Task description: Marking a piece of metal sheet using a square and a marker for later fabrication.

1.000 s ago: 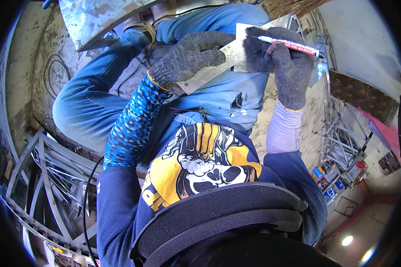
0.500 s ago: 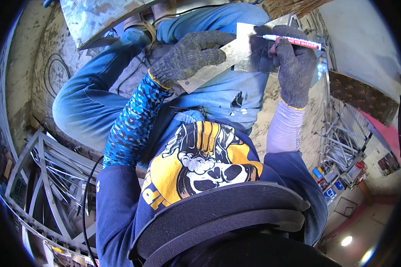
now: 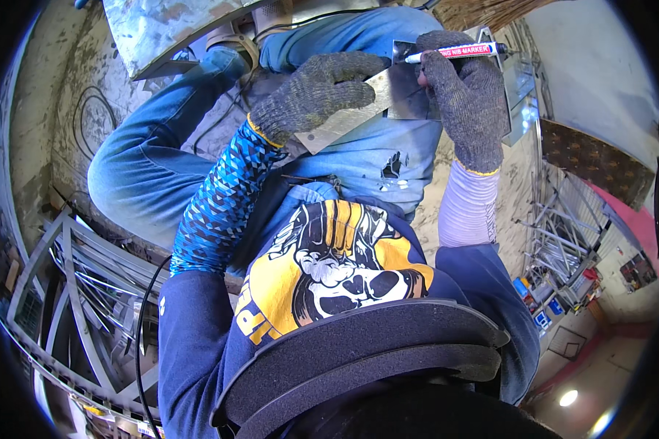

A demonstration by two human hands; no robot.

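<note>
Head view: left hand (image 3: 321, 94), in a grey knit glove, is pressing down on a flat metal ruler (image 3: 344, 121), fingers curled over its top edge, grip closed on it. Right hand (image 3: 467, 95), also gloved, is closing its grip around a red and white marker (image 3: 454, 51), tip pointing left onto a small metal plate (image 3: 410, 91). The plate is lying on the person's lap, on blue jeans (image 3: 161, 168), with the ruler crossing its lower left edge. Left forearm in a blue patterned sleeve (image 3: 223, 201) is slanting up to the ruler; right forearm in a pale sleeve (image 3: 468, 212) is rising straight. A larger metal sheet (image 3: 168, 29) is lying beyond the knees. Metal frames (image 3: 73, 293) are stacked on the floor to the left.
</note>
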